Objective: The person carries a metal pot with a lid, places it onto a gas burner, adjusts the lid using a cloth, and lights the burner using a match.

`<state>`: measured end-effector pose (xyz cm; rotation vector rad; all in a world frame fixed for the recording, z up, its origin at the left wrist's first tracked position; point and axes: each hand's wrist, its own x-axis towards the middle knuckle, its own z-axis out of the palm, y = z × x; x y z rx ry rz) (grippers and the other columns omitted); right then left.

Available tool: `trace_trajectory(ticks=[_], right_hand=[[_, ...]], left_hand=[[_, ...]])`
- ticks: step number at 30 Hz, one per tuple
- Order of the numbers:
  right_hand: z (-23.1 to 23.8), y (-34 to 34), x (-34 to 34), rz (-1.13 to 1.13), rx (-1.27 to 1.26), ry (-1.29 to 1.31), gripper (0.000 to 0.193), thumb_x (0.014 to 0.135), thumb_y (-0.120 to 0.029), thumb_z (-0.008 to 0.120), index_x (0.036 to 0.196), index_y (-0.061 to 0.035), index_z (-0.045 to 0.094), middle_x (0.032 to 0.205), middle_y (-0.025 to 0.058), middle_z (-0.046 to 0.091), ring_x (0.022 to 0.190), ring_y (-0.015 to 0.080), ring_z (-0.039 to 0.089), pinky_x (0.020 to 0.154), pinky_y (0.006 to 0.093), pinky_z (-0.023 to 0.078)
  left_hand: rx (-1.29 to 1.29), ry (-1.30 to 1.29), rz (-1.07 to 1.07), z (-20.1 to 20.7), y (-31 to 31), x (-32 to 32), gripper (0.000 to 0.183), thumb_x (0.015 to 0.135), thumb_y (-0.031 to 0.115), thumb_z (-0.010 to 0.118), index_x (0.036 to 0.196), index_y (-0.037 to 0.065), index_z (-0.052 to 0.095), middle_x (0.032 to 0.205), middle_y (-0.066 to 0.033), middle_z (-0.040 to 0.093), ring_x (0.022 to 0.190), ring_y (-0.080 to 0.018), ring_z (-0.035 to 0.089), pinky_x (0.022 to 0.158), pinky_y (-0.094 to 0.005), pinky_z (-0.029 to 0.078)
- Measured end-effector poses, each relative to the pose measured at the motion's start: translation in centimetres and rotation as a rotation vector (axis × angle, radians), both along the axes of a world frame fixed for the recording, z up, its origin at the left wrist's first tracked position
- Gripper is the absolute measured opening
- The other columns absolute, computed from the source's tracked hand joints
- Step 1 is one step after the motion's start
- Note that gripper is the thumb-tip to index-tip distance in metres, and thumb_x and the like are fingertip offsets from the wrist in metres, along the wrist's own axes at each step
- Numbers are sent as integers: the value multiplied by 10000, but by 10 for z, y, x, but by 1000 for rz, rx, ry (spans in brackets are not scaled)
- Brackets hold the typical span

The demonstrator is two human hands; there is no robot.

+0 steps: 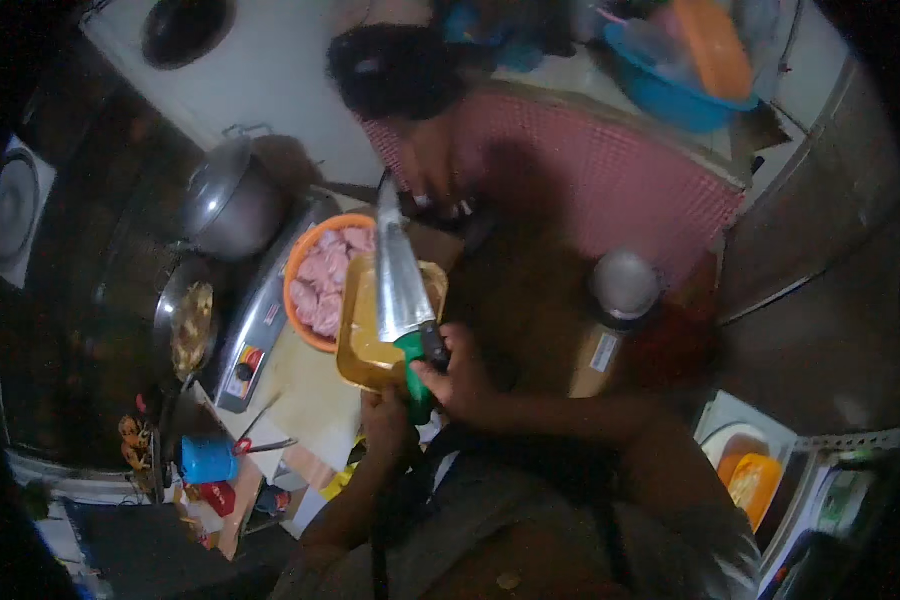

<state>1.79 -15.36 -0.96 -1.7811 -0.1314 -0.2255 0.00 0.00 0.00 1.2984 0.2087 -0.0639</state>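
Observation:
My right hand (457, 378) is closed around the handles of what look like two knives, one green and one black. Their broad steel blades (400, 285) overlap and point away from me, above a shallow gold-coloured tray (358, 345). At the near rim of that tray, my left hand (385, 420) grips its edge; some of its fingers are hidden. Just beyond and left of the tray stands an orange basin (292, 290) with pieces of raw pink meat (322, 285) in it.
Left of the basin lies a silver appliance with a knob (238, 378), near a lidded pot (232, 205) and a pan of food (192, 330). Red-handled scissors (245, 446) and a blue cup (208, 460) sit nearer. Another person's hand (432, 165) is beyond the blade tips.

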Motion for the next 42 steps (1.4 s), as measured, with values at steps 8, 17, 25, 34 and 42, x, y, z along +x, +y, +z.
trace_trajectory(ticks=[8, 17, 25, 34, 42], right_hand=[[65, -174, 100, -451, -6, 14, 472, 782, -184, 707, 1157, 30, 518, 1078, 159, 548, 1018, 283, 555, 911, 390, 438], [118, -325, 284, -656, -409, -145, 501, 758, -233, 719, 1137, 40, 536, 1022, 206, 592, 983, 363, 579, 851, 414, 460], [106, -446, 435, -677, -451, -104, 430, 715, -216, 720, 1049, 27, 601, 908, 218, 651, 841, 346, 647, 738, 397, 504], [71, -475, 495, -726, -268, -55, 513, 804, -305, 669, 1196, 4, 549, 1241, 252, 535, 1164, 403, 493, 979, 462, 400], [18, -455, 392, -327, -354, 45, 495, 829, -266, 669, 1210, 14, 522, 1275, 220, 501, 1186, 365, 454, 1004, 439, 374]], left_hand=[[327, -233, -257, 15, -179, 147, 253, 952, 140, 464, 1138, -8, 550, 1045, -81, 622, 895, -167, 597, 757, -306, 475], [410, -648, -404, -39, -354, 406, 235, 946, 217, 479, 1008, 22, 595, 863, -77, 622, 785, -201, 609, 668, -322, 485], [-112, 248, -595, 70, -476, 509, 158, 926, 200, 523, 1021, 78, 551, 814, -59, 578, 681, -183, 576, 559, -291, 481], [-337, 222, -655, 38, -505, 573, 325, 933, 369, 502, 1071, 75, 521, 924, -73, 598, 725, -194, 580, 530, -310, 451], [339, 7, -735, -55, -328, 432, 392, 940, 388, 497, 1173, 73, 511, 1024, -96, 607, 855, -217, 587, 706, -359, 462]])
